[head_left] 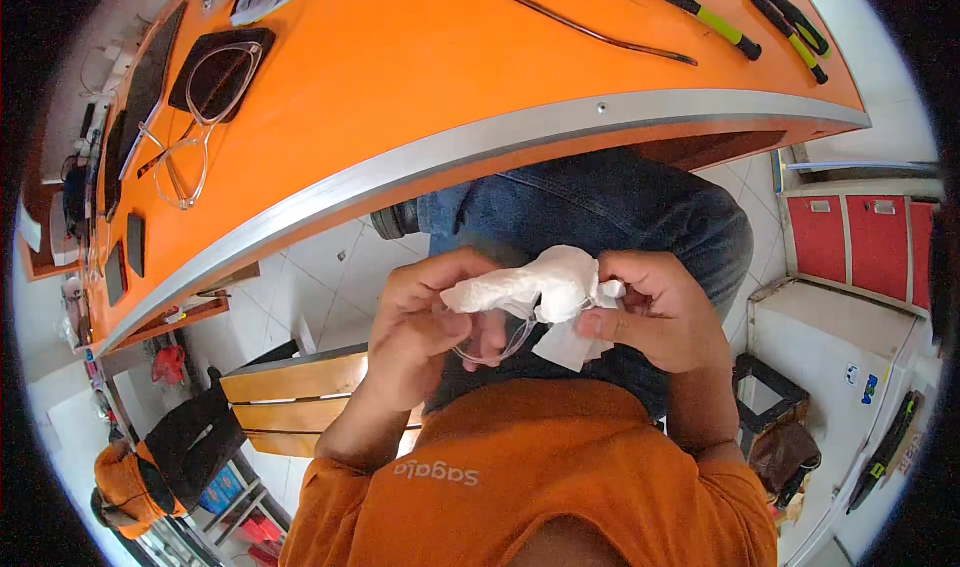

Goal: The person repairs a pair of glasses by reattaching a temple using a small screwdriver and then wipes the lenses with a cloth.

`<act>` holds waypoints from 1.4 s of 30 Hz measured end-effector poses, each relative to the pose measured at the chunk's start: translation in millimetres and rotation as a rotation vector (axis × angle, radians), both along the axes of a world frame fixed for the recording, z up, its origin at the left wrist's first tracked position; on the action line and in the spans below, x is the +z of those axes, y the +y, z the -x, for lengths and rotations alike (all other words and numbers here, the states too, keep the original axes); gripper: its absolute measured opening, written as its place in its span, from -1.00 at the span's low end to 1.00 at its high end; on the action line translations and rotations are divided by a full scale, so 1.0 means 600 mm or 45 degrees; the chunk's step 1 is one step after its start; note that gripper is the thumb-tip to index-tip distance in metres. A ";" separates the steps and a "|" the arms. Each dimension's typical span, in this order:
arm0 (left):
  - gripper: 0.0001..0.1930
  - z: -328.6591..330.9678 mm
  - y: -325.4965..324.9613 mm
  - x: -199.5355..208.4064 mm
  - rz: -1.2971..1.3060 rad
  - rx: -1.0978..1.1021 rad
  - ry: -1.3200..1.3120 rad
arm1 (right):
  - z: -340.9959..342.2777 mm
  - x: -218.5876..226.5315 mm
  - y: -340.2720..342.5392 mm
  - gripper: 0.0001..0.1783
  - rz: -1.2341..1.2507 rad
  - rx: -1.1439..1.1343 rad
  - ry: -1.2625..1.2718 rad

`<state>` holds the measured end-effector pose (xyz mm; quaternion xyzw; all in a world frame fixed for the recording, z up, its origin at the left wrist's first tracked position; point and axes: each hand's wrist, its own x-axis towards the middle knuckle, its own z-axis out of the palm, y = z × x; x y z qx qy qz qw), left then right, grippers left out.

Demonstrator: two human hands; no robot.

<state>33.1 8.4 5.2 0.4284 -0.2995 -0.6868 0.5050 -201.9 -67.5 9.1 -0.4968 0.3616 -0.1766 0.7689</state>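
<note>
Over my lap, a crumpled white tissue (560,275) stretches between my two hands. Below it shows the curved clear rim of an eyeglass frame (518,343); the tissue covers much of it. My left hand (425,312) is closed, with fingers behind the rim and thumb in front near the tissue's left end. My right hand (660,312) pinches the tissue between thumb and fingers at its right side. A loose corner of tissue hangs beneath the right thumb. Whether the right fingers also grip part of the frame is hidden.
An orange table (420,97) with a metal edge stands in front of me. On it lie clear-framed glasses (205,97), a brown temple arm (580,17) and several screwdrivers (700,14). A wooden slatted bench (290,402) is at left, a white cabinet (830,347) at right.
</note>
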 end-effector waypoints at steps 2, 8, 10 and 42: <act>-0.53 0.012 0.001 0.003 -0.023 0.074 0.125 | 0.005 -0.025 0.006 -0.75 0.085 0.003 -0.058; -0.66 0.031 0.013 -0.044 0.265 0.183 -0.353 | -0.010 -0.047 0.022 -0.74 0.390 -0.048 -0.088; -0.77 0.025 0.005 -0.059 0.524 0.115 -0.610 | -0.006 -0.048 0.021 -0.77 0.491 0.075 0.052; -0.84 0.104 0.012 -0.232 0.545 -0.854 -1.515 | 0.028 -0.277 0.161 -0.70 0.949 -0.186 0.687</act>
